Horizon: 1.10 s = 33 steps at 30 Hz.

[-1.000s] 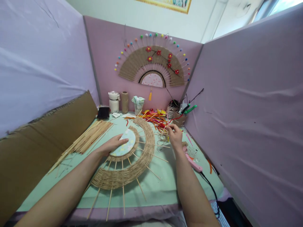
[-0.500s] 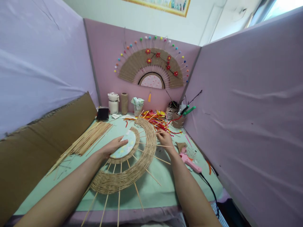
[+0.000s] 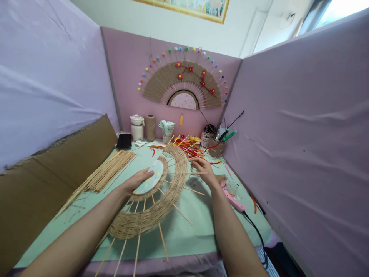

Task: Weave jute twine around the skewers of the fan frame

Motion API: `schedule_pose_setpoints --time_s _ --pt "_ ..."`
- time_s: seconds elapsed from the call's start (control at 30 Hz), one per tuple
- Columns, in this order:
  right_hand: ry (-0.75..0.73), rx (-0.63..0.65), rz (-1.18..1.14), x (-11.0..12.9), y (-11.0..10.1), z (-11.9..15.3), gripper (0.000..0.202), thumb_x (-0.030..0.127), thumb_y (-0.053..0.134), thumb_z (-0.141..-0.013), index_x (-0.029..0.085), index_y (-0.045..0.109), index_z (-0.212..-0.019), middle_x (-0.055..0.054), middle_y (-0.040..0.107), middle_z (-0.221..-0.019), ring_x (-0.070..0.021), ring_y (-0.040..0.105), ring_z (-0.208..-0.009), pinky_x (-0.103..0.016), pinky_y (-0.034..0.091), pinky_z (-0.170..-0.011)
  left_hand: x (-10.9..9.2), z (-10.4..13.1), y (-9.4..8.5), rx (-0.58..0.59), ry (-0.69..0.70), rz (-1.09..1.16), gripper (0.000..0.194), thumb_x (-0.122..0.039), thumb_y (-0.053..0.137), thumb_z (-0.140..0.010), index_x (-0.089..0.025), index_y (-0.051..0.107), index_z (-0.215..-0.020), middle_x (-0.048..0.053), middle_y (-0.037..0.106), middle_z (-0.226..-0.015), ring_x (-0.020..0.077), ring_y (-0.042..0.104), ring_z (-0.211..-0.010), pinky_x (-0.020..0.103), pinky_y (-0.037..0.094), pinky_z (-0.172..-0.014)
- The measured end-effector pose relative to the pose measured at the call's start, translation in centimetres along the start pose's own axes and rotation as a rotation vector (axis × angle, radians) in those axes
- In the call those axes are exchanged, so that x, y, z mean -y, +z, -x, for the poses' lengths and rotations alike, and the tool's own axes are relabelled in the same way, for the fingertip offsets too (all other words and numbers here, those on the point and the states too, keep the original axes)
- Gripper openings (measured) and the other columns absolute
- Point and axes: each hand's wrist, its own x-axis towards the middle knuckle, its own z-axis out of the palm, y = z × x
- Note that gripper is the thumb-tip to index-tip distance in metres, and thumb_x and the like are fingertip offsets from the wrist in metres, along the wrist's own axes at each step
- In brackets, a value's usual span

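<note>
A half-round fan frame [image 3: 172, 192] of thin wooden sticks carries a wide woven twine band, with bare stick ends fanning outward. At its centre is a pale blue patterned half disc [image 3: 150, 181] edged by a narrower woven band [image 3: 165, 169]. My left hand [image 3: 140, 180] grips the half disc, thumb on top and fingers hidden underneath. At the fan's outer right edge, my right hand [image 3: 204, 167] is closed in a pinch beside the stick ends. Thin twine [image 3: 192, 169] appears to hang in loops from its fingertips, though the exact grip is small to see.
Loose sticks [image 3: 99, 171] lie left beside a cardboard strip [image 3: 63, 161]. A pink glue gun [image 3: 233, 198] with a black cord rests right. Colourful pipe cleaners [image 3: 190, 148], a jar [image 3: 137, 127], a twine spool [image 3: 150, 128] and a tool holder [image 3: 216, 148] stand behind. A finished fan [image 3: 161, 82] hangs above.
The fan has turned slightly, its lower stick ends swinging left. My right hand has shifted a little to the right, away from the woven band. My left hand keeps its hold.
</note>
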Motion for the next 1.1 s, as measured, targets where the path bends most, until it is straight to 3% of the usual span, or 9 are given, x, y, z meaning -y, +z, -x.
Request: schedule_pose_setpoints --time_s 0.27,0.6,0.83,1.1 --pt "-0.025 -0.239 0.057 0.5 -0.3 -0.2 0.022 0.038 0.055 -0.074 0.018 0.063 -0.072 -0.001 0.060 -0.065 -0.0150 0.052 -0.061 -0.026 0.043 -0.058 0.5 0.2 0.6 0.058 -0.030 -0.035 0.060 -0.046 0.072 -0.066 -0.014 0.057 -0.115 0.008 0.069 -0.089 0.0149 0.061 -0.066 0.022 0.044 -0.055" --pt "-0.140 -0.343 0.073 0.4 -1.0 0.0 0.020 0.035 0.053 -0.078 0.018 0.062 -0.073 -0.002 0.062 -0.073 -0.0149 0.053 -0.067 -0.026 0.041 -0.063 0.7 0.6 1.6 0.146 -0.099 -0.007 0.064 -0.043 0.074 -0.064 -0.014 0.055 -0.118 0.007 0.069 -0.090 0.0147 0.061 -0.067 0.022 0.045 -0.058" --pt "-0.109 -0.420 0.101 1.0 -1.1 0.2 0.023 0.039 0.055 -0.078 0.018 0.062 -0.073 -0.002 0.062 -0.070 -0.0160 0.054 -0.065 -0.027 0.041 -0.061 1.0 0.5 1.4 0.184 -0.114 -0.042 0.058 -0.044 0.072 -0.066 -0.014 0.056 -0.113 0.008 0.068 -0.091 0.0133 0.060 -0.065 0.021 0.044 -0.056" --pt "-0.135 -0.486 0.091 1.3 -1.2 0.0 0.022 0.038 0.056 -0.076 0.017 0.062 -0.076 -0.003 0.063 -0.074 -0.0174 0.056 -0.071 -0.030 0.044 -0.070 0.8 0.7 1.9 0.227 -0.117 -0.092 0.058 -0.045 0.074 -0.063 -0.014 0.058 -0.110 0.008 0.068 -0.093 0.0158 0.061 -0.071 0.022 0.046 -0.059"
